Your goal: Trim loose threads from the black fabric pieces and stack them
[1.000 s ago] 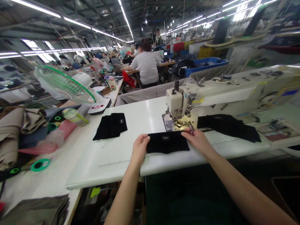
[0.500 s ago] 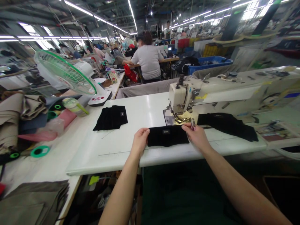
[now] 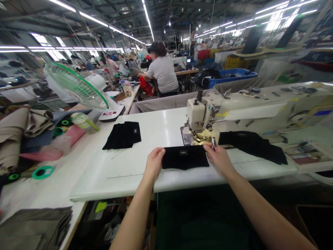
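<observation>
Cloth (image 3: 185, 161), black, roughly rectangular, held out flat at the near edge of the white bench (image 3: 104, 185); can't tell if it touches the top. Clock directions below are from this cloth, as seen in the head view. Small label (image 3: 183, 152) near its upper edge, lettering too small to read.

Both hands pinching. Left hand (image 3: 155, 158) at 9 o'clock, thumb and fingers on the upper left corner. Right hand (image 3: 218, 155) at 3, gripping the upper right corner; a small metallic tool (image 3: 213, 143) pokes up from that hand, type unclear.

Sewing machine (image 3: 199, 116) head between 12 and 1, its metal plate (image 3: 188, 135) just beyond the cloth. Machine arm runs off toward 2.

More black cloth on the bench: labelled pieces (image 3: 122, 136) between 9 and 10, well apart from the left hand, loose thread alongside; another dark piece (image 3: 252, 146) near 3, past the right hand.

Green-rimmed fan (image 3: 75, 86) at 10. Green ring-shaped spool (image 3: 43, 172) just under 9. Grey-brown fabric (image 3: 36, 229) at 8. Seated person in grey top (image 3: 163, 73), back turned, between 11 and 12. Blue crate (image 3: 231, 77) around 1.
</observation>
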{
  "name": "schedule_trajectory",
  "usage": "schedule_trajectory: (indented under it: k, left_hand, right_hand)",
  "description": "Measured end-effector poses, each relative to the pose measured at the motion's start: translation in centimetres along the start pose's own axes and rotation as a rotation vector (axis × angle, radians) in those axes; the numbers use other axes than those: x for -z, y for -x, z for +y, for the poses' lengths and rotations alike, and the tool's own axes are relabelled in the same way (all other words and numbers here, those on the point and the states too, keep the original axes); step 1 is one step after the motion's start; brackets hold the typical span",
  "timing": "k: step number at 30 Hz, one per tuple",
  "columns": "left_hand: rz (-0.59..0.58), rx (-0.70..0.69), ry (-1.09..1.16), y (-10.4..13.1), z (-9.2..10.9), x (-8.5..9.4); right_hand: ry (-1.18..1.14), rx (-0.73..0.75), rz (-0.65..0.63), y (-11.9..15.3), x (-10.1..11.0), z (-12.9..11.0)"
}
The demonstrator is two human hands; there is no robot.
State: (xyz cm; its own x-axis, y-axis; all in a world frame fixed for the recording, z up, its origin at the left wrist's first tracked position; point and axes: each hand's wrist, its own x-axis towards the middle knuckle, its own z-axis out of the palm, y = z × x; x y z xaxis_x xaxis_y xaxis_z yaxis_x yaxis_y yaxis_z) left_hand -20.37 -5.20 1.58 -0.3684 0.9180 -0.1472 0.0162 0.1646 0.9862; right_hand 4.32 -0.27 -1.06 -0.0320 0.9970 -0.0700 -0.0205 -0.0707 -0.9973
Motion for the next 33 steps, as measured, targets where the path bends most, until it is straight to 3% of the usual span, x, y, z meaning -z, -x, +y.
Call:
schedule_trajectory:
  k: [5, 8, 9, 11, 15, 18, 24, 28, 33]
  left_hand:
    - [0.079, -0.112, -0.095, 0.5, 0.0, -0.5]
    - [0.186, -0.378, -0.241, 1.7, 0.6, -1.7]
    - [0.18, -0.473, -0.304, 2.1, 1.0, -2.3]
    - [0.048, -0.549, -0.36, 2.6, 1.7, -3.7]
    - [-0.291, -0.461, -0.29, 2.5, 2.7, -6.5]
    - [-0.447, -0.302, -0.215, 2.0, 2.8, -7.6]
    - [-0.494, 0.059, 0.016, 1.9, 2.9, -7.4]
    - [-0.537, 0.154, 0.077, 2.2, 3.3, -7.0]
    - [-0.549, 0.211, 0.112, 2.3, 3.4, -6.9]
  right_hand:
    - [-0.027, -0.015, 0.006, 0.0, 0.1, -0.1]
    - [-0.043, -0.008, -0.039, 0.2, 0.0, -0.4]
    - [-0.05, -0.009, -0.063, 0.4, -0.1, -0.6]
    - [-0.065, -0.017, -0.111, 0.8, -0.3, -1.0]
    - [-0.074, -0.029, -0.195, 1.8, -0.7, -1.7]
    - [-0.042, 0.016, -0.204, 2.5, -0.5, -2.1]
    - [0.03, 0.184, -0.182, 3.5, 0.4, -2.2]
    - [0.137, 0.234, -0.234, 3.8, 0.7, -2.2]
    - [0.138, 0.236, -0.208, 3.6, 0.8, -2.2]
